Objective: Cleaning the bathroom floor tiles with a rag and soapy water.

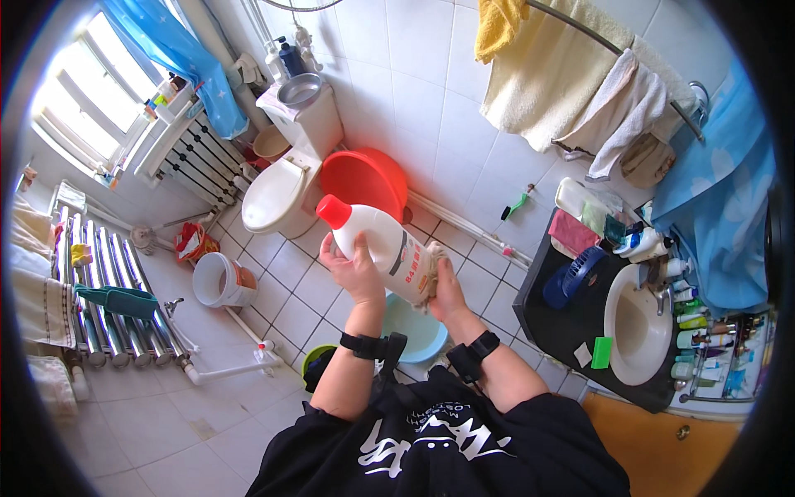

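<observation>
A white plastic bottle (386, 245) with a red cap lies tilted in front of me, cap toward the upper left. My left hand (354, 267) grips its neck end from below. My right hand (444, 286) presses a beige cloth (431, 273) against the bottle's base. Both wrists wear black bands. A light blue basin (418, 330) sits on the tiled floor just under the bottle.
A white toilet (277, 190) and a red basin (366, 178) stand beyond the bottle. A white bucket (217, 280) is at the left, near a radiator (108, 290). A black counter (556, 319) with a white sink (638, 327) is at the right. Towels (571, 83) hang above.
</observation>
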The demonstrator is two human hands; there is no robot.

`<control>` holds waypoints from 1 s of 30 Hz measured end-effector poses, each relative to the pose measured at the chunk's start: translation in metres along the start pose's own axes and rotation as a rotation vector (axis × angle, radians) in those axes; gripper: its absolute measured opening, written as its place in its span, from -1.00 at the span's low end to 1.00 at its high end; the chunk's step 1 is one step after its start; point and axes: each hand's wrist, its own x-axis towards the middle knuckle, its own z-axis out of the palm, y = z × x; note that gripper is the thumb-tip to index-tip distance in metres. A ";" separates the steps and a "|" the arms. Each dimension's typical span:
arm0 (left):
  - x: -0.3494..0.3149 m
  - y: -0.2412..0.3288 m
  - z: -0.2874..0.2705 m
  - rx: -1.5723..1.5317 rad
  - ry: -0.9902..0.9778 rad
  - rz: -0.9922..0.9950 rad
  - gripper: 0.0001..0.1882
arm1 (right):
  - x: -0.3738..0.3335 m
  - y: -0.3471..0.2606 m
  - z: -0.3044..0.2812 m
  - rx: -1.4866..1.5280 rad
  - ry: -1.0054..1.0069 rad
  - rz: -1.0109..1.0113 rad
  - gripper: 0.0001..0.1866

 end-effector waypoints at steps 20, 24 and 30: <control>-0.037 0.004 0.029 -0.099 0.281 -0.186 -0.32 | 0.034 -0.039 0.032 0.200 0.245 -0.037 -0.42; -0.023 -0.015 0.015 -0.314 0.249 -0.276 -0.58 | 0.048 -0.057 0.000 0.336 0.074 0.084 -0.32; -0.005 -0.030 -0.028 -0.436 0.087 -0.409 -0.63 | 0.001 -0.105 0.062 0.411 -0.151 0.151 -0.42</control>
